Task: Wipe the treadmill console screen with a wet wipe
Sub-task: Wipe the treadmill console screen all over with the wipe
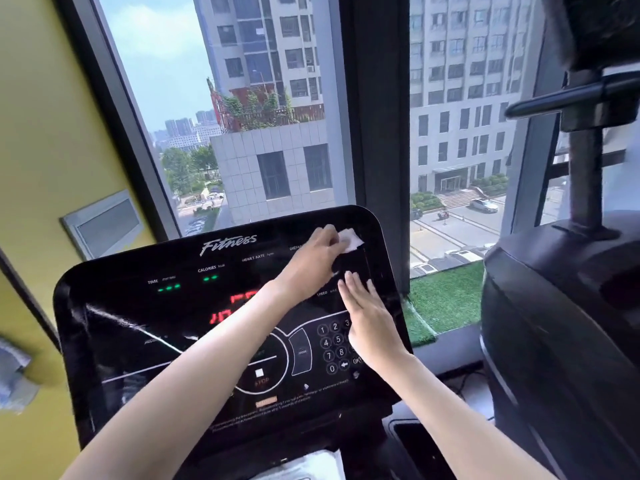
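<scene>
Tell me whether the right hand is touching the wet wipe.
Apart. The head view shows the right hand lying flat by the keypad, with bare console screen between it and the wet wipe held by the left hand.

Glossy black treadmill console tilts up toward the window — readouts glowing green and red. Directly on it: a white wet wipe pressed near the top right corner, and a flat open hand by the number keypad.
</scene>
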A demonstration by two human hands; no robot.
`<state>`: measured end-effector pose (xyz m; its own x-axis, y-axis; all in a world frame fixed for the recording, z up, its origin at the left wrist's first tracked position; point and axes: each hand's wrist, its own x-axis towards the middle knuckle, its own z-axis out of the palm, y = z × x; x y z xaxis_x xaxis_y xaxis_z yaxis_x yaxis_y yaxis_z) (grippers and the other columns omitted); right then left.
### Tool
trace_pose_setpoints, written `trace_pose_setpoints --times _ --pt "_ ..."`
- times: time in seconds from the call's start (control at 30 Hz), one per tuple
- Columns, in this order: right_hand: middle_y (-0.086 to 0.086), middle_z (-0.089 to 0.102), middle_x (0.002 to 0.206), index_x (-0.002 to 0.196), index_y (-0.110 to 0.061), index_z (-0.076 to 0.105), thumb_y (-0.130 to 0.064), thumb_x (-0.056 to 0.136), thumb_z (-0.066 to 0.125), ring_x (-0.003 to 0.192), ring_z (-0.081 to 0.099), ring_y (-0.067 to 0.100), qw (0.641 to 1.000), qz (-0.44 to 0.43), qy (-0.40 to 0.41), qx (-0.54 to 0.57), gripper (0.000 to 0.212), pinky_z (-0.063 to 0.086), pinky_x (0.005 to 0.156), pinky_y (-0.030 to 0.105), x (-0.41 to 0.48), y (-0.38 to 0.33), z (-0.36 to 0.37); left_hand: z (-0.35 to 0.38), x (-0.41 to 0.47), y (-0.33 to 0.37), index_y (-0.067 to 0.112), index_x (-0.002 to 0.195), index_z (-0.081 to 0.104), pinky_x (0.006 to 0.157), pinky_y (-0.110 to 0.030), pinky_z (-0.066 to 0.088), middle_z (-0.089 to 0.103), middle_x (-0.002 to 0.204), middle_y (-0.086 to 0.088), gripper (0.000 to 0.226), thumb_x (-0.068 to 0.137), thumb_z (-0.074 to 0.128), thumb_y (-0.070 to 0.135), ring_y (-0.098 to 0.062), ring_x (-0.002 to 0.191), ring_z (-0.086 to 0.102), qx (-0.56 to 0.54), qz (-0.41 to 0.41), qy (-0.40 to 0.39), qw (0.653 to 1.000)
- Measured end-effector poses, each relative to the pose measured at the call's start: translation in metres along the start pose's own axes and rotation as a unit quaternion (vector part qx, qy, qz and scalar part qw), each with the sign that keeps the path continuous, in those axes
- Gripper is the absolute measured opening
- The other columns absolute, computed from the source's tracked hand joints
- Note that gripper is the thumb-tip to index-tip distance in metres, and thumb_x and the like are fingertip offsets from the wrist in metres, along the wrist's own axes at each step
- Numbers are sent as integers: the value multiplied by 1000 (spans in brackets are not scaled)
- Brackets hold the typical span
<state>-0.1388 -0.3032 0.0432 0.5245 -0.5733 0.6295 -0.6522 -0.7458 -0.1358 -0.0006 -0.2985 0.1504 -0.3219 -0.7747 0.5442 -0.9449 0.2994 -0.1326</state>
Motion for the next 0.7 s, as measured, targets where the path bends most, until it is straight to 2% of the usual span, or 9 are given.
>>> trace_pose_setpoints --times 0.1,0.2,0.23,0.3,0.4,0.47,0.57,0.63,0.7 --pt "15 26 150 141 0 33 10 67 69 139 26 22 1000 -18 0 12 83 10 114 40 1 6 -7 -5 9 0 11 111 60 64 -31 45 41 95 -1 37 79 55 -8 -16 88 41 4 70 -64 996" --pt "3 3 153 147 -8 13 10 80 54 143 4 12 999 -46 -7 23 81 -6 115 29 0 12 -10 -8 23 -7 11 117 59 72 -34 48 42 99 -3 44 77 56 -10 -18 94 41 -12 -37 6 999" --pt "3 4 153 147 -8 13 11 79 55 142 5 11 999 -41 1 27 82 -3 116 30 -2 13 -11 -5 22 -4 9 117 59 73 -36 49 43 100 -4 45 76 57 -10 -19 94 41 -15 -51 10 999" --pt "10 22 152 144 -3 27 14 69 65 139 17 15 998 5 22 52 86 19 115 37 -11 15 -12 4 12 9 7 112 60 70 -39 50 44 96 -5 42 75 53 -13 -17 88 39 -13 9 -39 999" --pt "16 40 144 137 1 41 17 56 72 133 31 19 992 69 60 90 88 42 102 42 -33 15 -3 4 0 17 11 117 60 68 -29 44 45 94 -4 46 79 47 -13 -14 86 40 -14 92 -122 988" --pt "14 38 145 139 0 38 18 54 72 134 33 21 992 74 50 84 93 39 105 41 -47 12 3 -2 9 9 13 120 59 67 -26 40 44 95 -2 49 79 50 -13 -14 86 42 -4 50 -105 993" --pt "14 30 150 143 -2 28 16 54 69 139 27 22 997 51 4 61 100 20 112 37 -64 7 14 -3 11 6 10 118 57 69 -33 47 40 96 -2 51 73 53 -15 -15 88 37 -1 -59 -9 998" --pt "15 28 151 144 -1 27 13 55 70 140 26 23 997 59 -5 53 100 13 112 37 -66 6 14 4 1 18 7 114 57 69 -36 49 42 97 -5 47 73 51 -16 -18 88 38 15 -4 -55 998" --pt "15 28 150 143 1 29 12 55 72 139 27 24 995 82 2 59 98 10 113 36 -64 7 14 6 -10 27 8 113 56 66 -30 46 43 99 -4 45 75 47 -14 -19 91 41 41 81 -124 988"
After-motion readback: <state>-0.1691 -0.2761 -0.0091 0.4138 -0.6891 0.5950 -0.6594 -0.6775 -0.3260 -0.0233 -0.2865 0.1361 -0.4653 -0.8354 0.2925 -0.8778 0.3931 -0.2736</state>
